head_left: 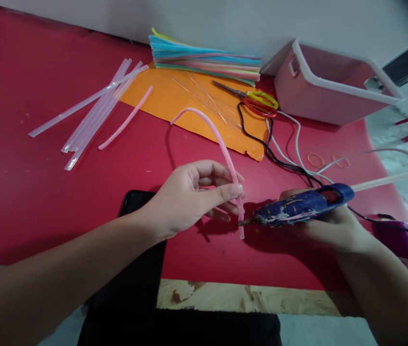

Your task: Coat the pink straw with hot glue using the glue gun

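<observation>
A bent pink pipe cleaner (pixel 222 144) is pinched between the thumb and fingers of my left hand (pixel 200 192), its lower end hanging down past the thumb. My right hand (pixel 333 228) is wrapped round a dark blue hot glue gun (pixel 294 207), its body smeared with dried glue. The metal nozzle (pixel 248 220) points left and meets, or nearly meets, the lower end of the pipe cleaner. A long glue stick (pixel 391 179) sticks out of the gun's back. Most of my right fingers are hidden behind the gun.
On the red tabletop (pixel 27 192) lie several clear glue sticks (pixel 96 110) and a shorter pink pipe cleaner (pixel 126 117). Behind are an orange envelope (pixel 197 115), bundled coloured pipe cleaners (pixel 204 57), scissors (pixel 249 97), cables (pixel 279 161), rubber bands (pixel 315 160), a pink bin (pixel 308 91) and, nearer, a black phone-like slab (pixel 135 202).
</observation>
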`<state>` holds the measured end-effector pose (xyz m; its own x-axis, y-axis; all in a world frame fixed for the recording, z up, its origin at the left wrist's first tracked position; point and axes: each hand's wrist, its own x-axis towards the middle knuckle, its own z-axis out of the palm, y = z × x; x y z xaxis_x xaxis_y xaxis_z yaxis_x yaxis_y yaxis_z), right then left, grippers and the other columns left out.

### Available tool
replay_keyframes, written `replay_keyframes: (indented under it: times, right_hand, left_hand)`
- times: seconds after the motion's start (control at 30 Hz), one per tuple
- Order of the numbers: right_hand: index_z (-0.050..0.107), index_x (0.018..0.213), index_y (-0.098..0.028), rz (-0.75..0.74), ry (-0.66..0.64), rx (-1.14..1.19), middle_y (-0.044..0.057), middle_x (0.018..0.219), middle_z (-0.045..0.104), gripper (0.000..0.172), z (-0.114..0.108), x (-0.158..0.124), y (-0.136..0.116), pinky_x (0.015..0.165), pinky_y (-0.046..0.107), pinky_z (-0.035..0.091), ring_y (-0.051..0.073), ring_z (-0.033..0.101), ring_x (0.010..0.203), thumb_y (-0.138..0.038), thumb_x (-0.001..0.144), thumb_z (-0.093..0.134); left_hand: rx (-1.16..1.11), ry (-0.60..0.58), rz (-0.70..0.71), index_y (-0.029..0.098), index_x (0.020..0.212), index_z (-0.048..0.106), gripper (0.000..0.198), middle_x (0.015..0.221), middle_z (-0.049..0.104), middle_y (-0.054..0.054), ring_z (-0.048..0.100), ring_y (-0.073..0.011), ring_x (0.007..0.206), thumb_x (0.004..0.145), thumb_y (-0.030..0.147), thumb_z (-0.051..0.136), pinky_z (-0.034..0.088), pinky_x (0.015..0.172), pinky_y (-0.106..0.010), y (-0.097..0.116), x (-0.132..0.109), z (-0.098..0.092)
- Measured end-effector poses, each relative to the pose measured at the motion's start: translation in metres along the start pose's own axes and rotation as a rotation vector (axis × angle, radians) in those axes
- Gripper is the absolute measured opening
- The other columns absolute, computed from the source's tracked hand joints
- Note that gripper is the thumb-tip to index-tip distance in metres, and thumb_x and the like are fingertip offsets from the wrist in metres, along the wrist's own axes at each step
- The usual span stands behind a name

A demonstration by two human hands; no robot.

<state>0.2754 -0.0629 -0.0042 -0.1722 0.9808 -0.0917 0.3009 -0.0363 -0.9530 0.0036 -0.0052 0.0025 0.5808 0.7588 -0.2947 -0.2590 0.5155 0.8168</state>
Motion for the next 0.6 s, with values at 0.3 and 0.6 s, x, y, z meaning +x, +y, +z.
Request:
replay_keyframes:
  times: [0.3, 0.6]
  right_hand:
    - [0.081, 0.080, -0.026, -0.024, -0.048, 0.049, 0.000, 0.070, 0.075, 0.003, -0.009, -0.006, 0.019, 0.059, 0.022, 0.058, 0.017, 0.067, 0.061, -0.028, 0.077, 0.082]
    - [0.083, 0.081, -0.028, -0.017, -0.050, 0.060, 0.000, 0.074, 0.077, 0.006, -0.010, -0.008, 0.023, 0.063, 0.023, 0.059, 0.017, 0.069, 0.065, -0.034, 0.080, 0.082]
  left_hand:
    - [0.007, -0.002, -0.010, 0.013, 0.081, 0.068, 0.011, 0.067, 0.073, 0.002, 0.074, -0.0118, 0.058, 0.085, 0.011, 0.079, 0.066, 0.060, -0.021, -0.001, -0.001, 0.000]
    - [0.015, -0.003, -0.033, 0.014, 0.082, 0.068, 0.016, 0.066, 0.073, 0.002, 0.075, -0.0124, 0.059, 0.081, 0.013, 0.083, 0.066, 0.058, -0.020, 0.000, -0.001, 0.000]
